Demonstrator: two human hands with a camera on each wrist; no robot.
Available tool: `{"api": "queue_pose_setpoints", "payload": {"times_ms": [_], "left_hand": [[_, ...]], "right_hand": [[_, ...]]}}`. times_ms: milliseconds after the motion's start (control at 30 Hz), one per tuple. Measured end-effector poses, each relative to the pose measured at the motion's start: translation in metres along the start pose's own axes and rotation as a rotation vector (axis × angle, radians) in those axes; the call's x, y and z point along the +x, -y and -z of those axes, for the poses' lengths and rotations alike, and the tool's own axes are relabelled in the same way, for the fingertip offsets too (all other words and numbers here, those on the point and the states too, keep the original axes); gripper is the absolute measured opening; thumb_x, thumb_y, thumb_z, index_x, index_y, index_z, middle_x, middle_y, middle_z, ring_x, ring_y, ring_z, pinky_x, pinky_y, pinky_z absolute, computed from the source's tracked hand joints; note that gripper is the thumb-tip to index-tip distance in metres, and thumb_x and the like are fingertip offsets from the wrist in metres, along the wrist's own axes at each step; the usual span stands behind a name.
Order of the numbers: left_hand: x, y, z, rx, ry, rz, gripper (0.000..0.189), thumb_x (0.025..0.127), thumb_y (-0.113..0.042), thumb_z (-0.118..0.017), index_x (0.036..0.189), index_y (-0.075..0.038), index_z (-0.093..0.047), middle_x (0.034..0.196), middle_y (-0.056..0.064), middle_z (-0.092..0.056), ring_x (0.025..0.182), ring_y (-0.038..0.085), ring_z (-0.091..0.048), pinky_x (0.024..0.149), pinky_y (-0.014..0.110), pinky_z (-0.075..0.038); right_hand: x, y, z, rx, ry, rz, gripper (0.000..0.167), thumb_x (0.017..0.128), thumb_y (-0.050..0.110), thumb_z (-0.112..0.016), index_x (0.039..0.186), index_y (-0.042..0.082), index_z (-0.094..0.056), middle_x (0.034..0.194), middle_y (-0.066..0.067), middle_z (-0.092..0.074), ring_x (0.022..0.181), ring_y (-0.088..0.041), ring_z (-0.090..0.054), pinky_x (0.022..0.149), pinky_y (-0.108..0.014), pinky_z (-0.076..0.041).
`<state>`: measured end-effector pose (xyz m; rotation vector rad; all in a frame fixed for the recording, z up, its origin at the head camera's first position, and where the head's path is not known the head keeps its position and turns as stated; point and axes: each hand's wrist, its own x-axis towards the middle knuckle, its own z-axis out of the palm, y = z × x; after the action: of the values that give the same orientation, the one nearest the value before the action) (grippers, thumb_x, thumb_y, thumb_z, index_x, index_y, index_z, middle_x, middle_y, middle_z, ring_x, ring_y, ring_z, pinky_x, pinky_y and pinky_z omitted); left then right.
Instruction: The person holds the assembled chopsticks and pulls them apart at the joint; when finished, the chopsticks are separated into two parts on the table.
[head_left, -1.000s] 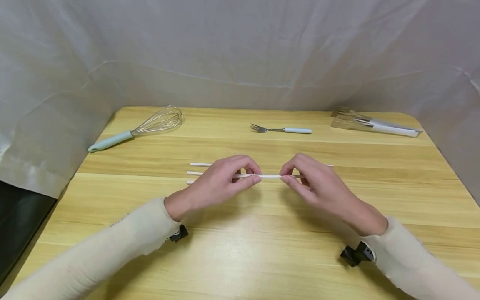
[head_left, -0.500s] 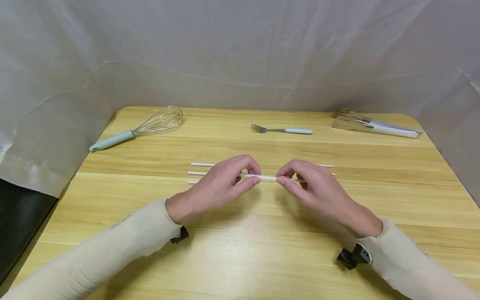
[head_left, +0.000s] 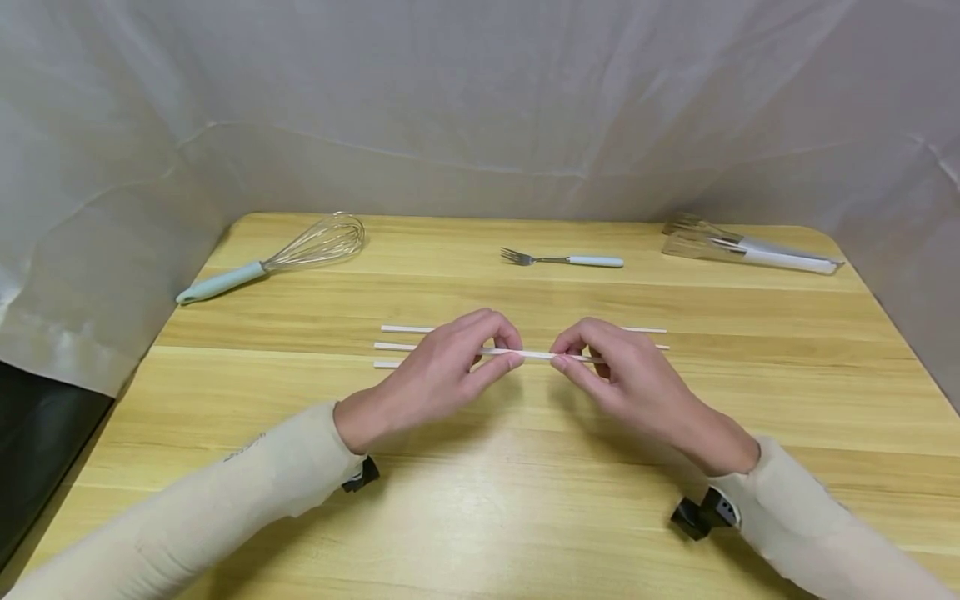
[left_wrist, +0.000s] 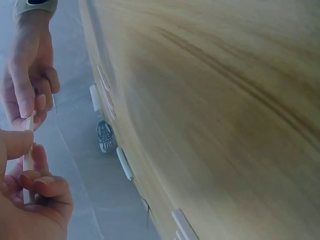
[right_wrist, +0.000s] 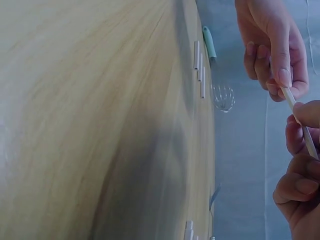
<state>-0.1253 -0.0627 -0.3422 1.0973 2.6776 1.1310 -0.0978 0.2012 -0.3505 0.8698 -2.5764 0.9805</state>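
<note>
A thin white chopstick (head_left: 537, 356) is held level above the table between both hands, with a short stretch of it bare between the fingertips. My left hand (head_left: 438, 362) pinches it between thumb and fingers, as the left wrist view also shows on the chopstick (left_wrist: 28, 162). From the other side my right hand (head_left: 637, 371) pinches the same chopstick (right_wrist: 291, 97), seen in the right wrist view. Three more white chopsticks (head_left: 401, 329) lie parallel on the table beneath and behind the hands. Their middle parts are hidden by the hands.
Toward the back left of the wooden table (head_left: 480, 517) lies a whisk (head_left: 225, 282) with a pale green handle. A fork (head_left: 596, 261) is at the back middle. Metal tongs (head_left: 787, 258) with white handles lie at the back right. A grey sheet (head_left: 480, 100) hangs behind.
My right hand has moved slightly left, narrowing the gap between the hands. More of the right ends of the chopsticks on the table shows. The left hand has hardly moved and both still pinch the chopstick.
</note>
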Motion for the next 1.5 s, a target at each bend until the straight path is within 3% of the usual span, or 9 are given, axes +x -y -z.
{"api": "queue_pose_setpoints", "payload": {"times_ms": [333, 633, 1300, 1500], "left_hand": [[-0.003, 0.0, -0.003, 0.029, -0.018, -0.064, 0.008, 0.111, -0.023, -0.067, 0.113, -0.016, -0.066, 0.114, -0.004, -0.07, 0.094, 0.01, -0.06, 0.08, 0.029, -0.053], [-0.003, -0.003, -0.002, 0.012, -0.023, -0.093, 0.006, 0.11, -0.022, -0.067, 0.112, -0.016, -0.066, 0.112, -0.005, -0.071, 0.095, 0.009, -0.06, 0.08, 0.029, -0.053], [-0.007, -0.009, 0.0, 0.0, -0.005, -0.059, 0.005, 0.11, -0.021, -0.068, 0.11, -0.017, -0.067, 0.109, -0.006, -0.07, 0.083, 0.008, -0.056, 0.072, 0.027, -0.052], [-0.007, -0.009, 0.001, -0.002, -0.02, -0.068, 0.004, 0.109, -0.019, -0.069, 0.11, -0.016, -0.068, 0.108, -0.005, -0.07, 0.08, 0.008, -0.056, 0.07, 0.026, -0.051]], "right_hand": [[-0.004, 0.0, 0.0, 0.0, 0.008, 0.028, 0.018, 0.098, 0.003, -0.079, 0.102, 0.017, -0.068, 0.078, 0.011, -0.054, 0.063, -0.002, -0.04, 0.057, -0.023, -0.039], [-0.006, 0.003, 0.005, -0.045, -0.014, 0.103, 0.02, 0.095, 0.002, -0.08, 0.101, 0.016, -0.066, 0.083, 0.011, -0.06, 0.068, -0.001, -0.045, 0.059, -0.021, -0.041], [-0.006, 0.005, 0.009, -0.006, 0.039, 0.105, 0.026, 0.094, -0.003, -0.081, 0.099, 0.015, -0.062, 0.084, 0.011, -0.057, 0.071, -0.002, -0.044, 0.062, -0.021, -0.042], [-0.006, 0.005, 0.01, 0.002, 0.018, 0.131, 0.016, 0.101, 0.007, -0.077, 0.099, 0.013, -0.063, 0.083, 0.01, -0.057, 0.071, -0.001, -0.044, 0.061, -0.02, -0.041]]}}
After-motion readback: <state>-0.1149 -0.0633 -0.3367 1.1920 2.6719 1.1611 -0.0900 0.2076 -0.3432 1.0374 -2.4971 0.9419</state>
